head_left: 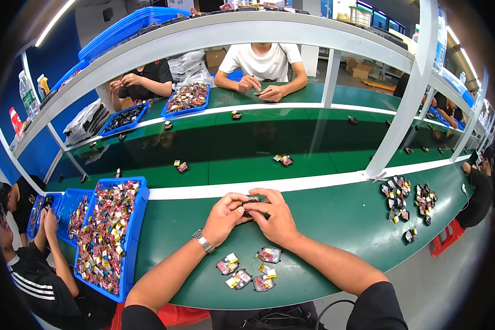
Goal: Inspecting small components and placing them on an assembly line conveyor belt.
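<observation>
Both my hands are together over the green bench (181, 220). My left hand (221, 221), with a metal watch on the wrist, and my right hand (279, 220) pinch a small black plastic casing (249, 204) between their fingers. Fingers cover most of it, so its inner side cannot be made out. Closer to me lie several small black casings with reddish circuit boards and white-and-yellow pieces, among them one at the upper right (270, 254) and one at the lower right (263, 282).
At my left stands a blue tray (132, 242) heaped with small circuit-board assemblies. Clusters of dark casings (396, 198) lie at the right. Beyond a white rail (258, 187), a green conveyor (225, 159) carries scattered pieces. A white post (404, 104) rises at right. Co-workers sit left and opposite.
</observation>
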The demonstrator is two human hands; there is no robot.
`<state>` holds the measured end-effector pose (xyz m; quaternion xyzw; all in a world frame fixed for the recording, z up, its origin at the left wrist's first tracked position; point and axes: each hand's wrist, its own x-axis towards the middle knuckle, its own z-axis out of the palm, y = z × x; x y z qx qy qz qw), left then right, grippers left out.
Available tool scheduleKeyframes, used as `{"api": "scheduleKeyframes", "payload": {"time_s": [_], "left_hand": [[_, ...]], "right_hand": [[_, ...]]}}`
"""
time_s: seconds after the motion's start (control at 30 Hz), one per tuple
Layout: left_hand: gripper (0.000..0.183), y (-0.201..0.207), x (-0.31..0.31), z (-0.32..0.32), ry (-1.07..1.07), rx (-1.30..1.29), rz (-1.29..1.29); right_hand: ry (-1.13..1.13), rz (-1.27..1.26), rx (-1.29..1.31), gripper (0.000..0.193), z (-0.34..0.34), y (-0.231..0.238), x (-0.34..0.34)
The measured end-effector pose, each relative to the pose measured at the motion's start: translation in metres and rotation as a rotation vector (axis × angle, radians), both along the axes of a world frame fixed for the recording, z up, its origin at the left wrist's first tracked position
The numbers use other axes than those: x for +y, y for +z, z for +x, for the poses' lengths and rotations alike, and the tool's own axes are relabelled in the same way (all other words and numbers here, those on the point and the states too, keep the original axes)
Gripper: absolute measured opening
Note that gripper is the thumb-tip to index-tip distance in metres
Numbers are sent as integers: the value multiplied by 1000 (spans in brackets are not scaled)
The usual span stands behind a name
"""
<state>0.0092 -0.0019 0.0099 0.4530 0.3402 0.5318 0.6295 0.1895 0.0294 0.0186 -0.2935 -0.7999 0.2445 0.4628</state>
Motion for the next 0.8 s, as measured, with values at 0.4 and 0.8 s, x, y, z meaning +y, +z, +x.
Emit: {"api": "scheduleKeyframes", "payload": {"time_s": [0.4,0.8], "left_hand": [[25,1,-1,3,-14,-122,14],[24,3,-1,4,-5,-127,8]], "right_hand": [[-49,160,-12,18,-1,13,-4],[-39,188,2,19,-2,13,-2]]}}
